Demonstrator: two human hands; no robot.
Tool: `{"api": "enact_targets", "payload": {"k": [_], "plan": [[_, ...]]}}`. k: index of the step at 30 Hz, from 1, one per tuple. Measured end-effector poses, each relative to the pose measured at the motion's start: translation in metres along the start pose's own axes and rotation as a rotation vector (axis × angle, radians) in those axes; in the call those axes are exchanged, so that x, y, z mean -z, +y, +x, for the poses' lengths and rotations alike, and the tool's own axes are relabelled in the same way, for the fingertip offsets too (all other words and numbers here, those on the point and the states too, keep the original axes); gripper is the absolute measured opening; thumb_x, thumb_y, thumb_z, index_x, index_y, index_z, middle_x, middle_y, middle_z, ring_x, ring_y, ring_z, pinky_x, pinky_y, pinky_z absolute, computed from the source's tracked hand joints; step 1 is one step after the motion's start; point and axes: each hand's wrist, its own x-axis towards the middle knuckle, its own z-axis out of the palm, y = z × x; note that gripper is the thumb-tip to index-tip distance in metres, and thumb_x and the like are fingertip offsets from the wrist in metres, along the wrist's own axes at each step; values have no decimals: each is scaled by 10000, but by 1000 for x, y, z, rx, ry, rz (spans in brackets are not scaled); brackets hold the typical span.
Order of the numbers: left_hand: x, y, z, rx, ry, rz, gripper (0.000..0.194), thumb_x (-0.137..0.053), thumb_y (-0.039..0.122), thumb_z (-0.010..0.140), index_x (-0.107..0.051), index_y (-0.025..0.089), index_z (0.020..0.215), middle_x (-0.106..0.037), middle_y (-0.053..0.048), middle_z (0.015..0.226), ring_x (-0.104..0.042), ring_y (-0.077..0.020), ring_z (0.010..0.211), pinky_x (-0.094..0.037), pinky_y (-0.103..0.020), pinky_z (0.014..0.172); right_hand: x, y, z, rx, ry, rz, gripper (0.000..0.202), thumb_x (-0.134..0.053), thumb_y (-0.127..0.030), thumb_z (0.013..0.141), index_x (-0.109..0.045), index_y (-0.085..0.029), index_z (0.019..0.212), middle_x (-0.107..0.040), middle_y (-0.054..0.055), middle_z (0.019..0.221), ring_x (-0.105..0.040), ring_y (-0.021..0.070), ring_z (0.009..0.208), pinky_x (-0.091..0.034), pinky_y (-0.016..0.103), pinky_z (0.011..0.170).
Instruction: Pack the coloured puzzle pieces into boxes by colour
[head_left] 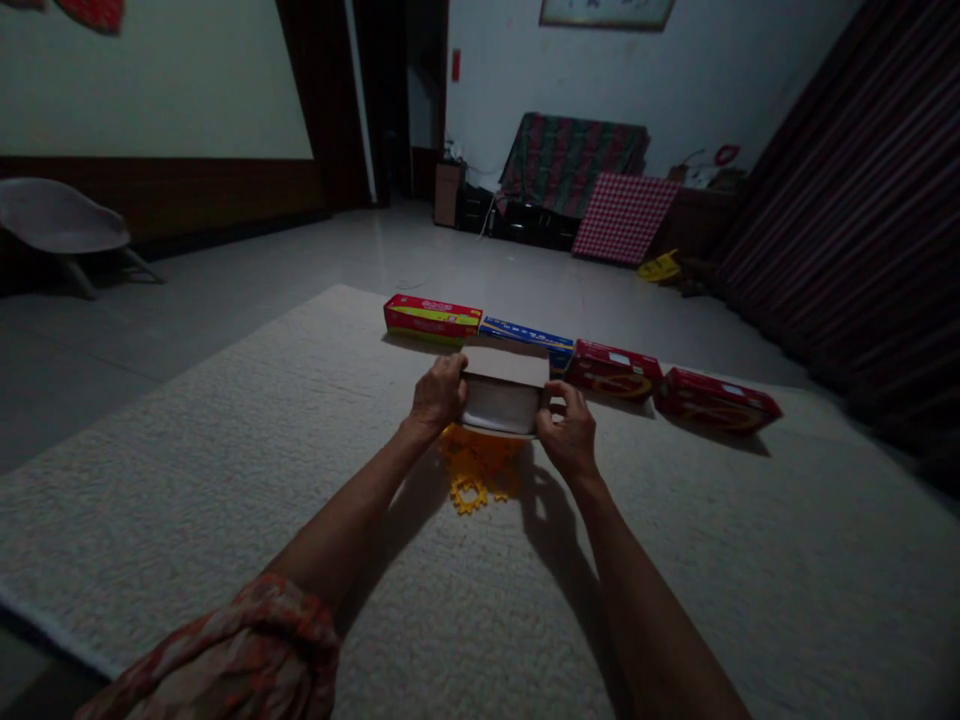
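Box (504,403), white: gripped at either end by left hand (439,393) and right hand (568,432), above yellow pieces (477,470) on rug (225,480).

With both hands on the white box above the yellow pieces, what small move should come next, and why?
Probably lift the white box a little. The left hand and right hand grip its ends, and the yellow pieces lie heaped partly beneath it on the rug.

- Dim room; the far wall (675,70) and doorway catch the most light.
- Forearms throw soft dark shadows onto the rug (225,450) toward its near edge.
- Wide-lens bending curves the frame's edges; corners darken.
- Slight grain, mild softness throughout.
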Motion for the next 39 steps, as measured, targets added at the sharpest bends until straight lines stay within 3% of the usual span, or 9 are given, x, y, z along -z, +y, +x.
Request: {"api": "enact_targets", "payload": {"k": [4, 11, 18, 26, 31, 35, 39], "plan": [[7, 10, -4, 19, -123, 8, 346, -511, 75, 851, -641, 194, 1148, -705, -119, 1052, -673, -263, 990, -523, -351, 876, 16, 1, -5, -40, -47, -49, 385, -499, -186, 684, -630, -187, 1046, -670, 114, 1039, -654, 234, 915, -578, 383, 780], [-2, 8, -19, 14, -176, -40, 355, -551, 62, 802, -720, 212, 1076, -773, -93, 970, -716, -282, 938, -531, -358, 851, 27, -1, -23, -265, -152, -121, 381, -552, -308, 692, -628, -203, 1050, -725, 97, 1037, -610, 174, 607, -522, 387, 740], [0, 6, -21, 74, -186, -144, 363, -624, 112, 797, -738, 213, 1127, -782, -56, 846, -728, -247, 858, -530, -328, 864, 27, 9, -25, -375, -118, -103, 397, -541, -368, 713, -658, -195, 1050, -744, 91, 880, -668, 249, 757, -510, 391, 756], [6, -22, -33, 314, -126, -302, 328, -661, 430, 850, -775, 198, 1052, -781, -97, 921, -718, -254, 863, -531, -321, 811, 34, 24, -31, -441, -93, -151, 535, -531, -585, 759, -670, -164, 1059, -728, 157, 1039, -663, 264, 825, -521, 436, 818], [3, -34, -40, 456, -75, -486, 265, -642, 388, 818, -779, 182, 914, -735, -63, 737, -690, -214, 721, -508, -271, 645, 42, 24, -38, -479, -87, -178, 536, -558, -613, 734, -688, -173, 1011, -726, 152, 980, -663, 283, 856, -523, 443, 817], [7, -29, -37, 526, -25, -702, 363, -618, 385, 759, -746, 132, 984, -658, -15, 639, -575, -140, 507, -421, -231, 476, 48, 7, -35, -440, -7, -139, 586, -612, -585, 690, -674, -155, 1084, -722, 135, 946, -653, 256, 774, -527, 406, 752], [16, -20, -33, 546, -2, -888, 450, -594, 421, 714, -714, 112, 1018, -626, -1, 650, -506, -103, 447, -369, -217, 424, 49, -10, -31, -413, 20, -20, 557, -557, -601, 745, -656, -161, 1072, -725, 122, 917, -645, 221, 688, -524, 372, 682]]}}
